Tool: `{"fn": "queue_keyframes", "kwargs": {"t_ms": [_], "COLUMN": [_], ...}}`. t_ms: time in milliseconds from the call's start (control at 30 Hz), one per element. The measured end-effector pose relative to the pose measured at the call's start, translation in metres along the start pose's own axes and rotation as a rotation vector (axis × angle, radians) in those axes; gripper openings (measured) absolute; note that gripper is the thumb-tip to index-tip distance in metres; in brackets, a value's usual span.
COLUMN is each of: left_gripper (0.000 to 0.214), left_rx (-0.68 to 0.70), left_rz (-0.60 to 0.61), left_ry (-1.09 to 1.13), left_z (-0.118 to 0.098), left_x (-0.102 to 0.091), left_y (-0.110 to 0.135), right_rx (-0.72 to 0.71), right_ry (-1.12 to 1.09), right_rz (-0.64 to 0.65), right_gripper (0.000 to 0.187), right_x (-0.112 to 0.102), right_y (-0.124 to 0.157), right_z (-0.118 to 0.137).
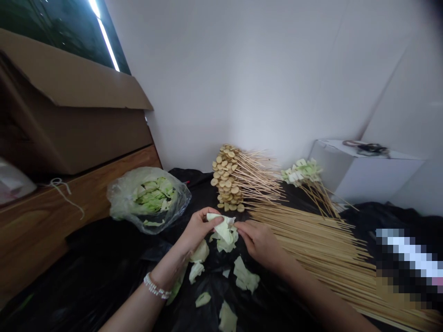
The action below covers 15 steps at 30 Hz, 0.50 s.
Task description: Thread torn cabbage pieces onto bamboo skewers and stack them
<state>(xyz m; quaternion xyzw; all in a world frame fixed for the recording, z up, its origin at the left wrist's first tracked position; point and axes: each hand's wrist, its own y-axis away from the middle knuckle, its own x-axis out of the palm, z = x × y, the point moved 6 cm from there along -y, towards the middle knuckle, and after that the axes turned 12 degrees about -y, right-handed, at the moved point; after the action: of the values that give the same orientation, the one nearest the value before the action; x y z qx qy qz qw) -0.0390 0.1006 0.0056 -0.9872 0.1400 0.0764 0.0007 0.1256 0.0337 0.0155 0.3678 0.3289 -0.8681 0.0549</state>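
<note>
Between the thumb and fingers of my left hand is a pale green cabbage leaf, held up over the black plastic sheet. My right hand is closed in a pinch at the right edge of this leaf. Whatever lies inside that pinch is hidden by the fingers. Torn cabbage pieces lie loose on the sheet below and around my hands. To the right of my right hand, many long bare wooden skewers are spread out side by side.
A clear plastic bag of cabbage leaves sits at left. Skewers with round yellowish slices are stacked at the wall, beside skewers threaded with cabbage. A white box stands at right, a cardboard box at left.
</note>
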Motion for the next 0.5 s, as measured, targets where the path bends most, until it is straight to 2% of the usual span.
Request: {"fn": "queue_keyframes", "kwargs": {"t_ms": [200, 367, 500], "left_gripper": [0.040, 0.040, 0.040], "left_rx": [0.048, 0.093, 0.076], "left_rz": [0.056, 0.099, 0.166], "left_ry": [-0.009, -0.006, 0.123], "left_z": [-0.002, -0.005, -0.001], "left_x": [0.003, 0.009, 0.017], "left_y": [-0.001, 0.002, 0.006], "right_rx": [0.005, -0.052, -0.057], "right_ry": [0.051, -0.091, -0.171], "right_rz": [0.009, -0.035, -0.082], "right_gripper": [0.027, 0.025, 0.022], "right_x": [-0.004, -0.002, -0.001], "right_y": [-0.001, -0.001, 0.000], "right_z": [-0.003, 0.006, 0.013]}}
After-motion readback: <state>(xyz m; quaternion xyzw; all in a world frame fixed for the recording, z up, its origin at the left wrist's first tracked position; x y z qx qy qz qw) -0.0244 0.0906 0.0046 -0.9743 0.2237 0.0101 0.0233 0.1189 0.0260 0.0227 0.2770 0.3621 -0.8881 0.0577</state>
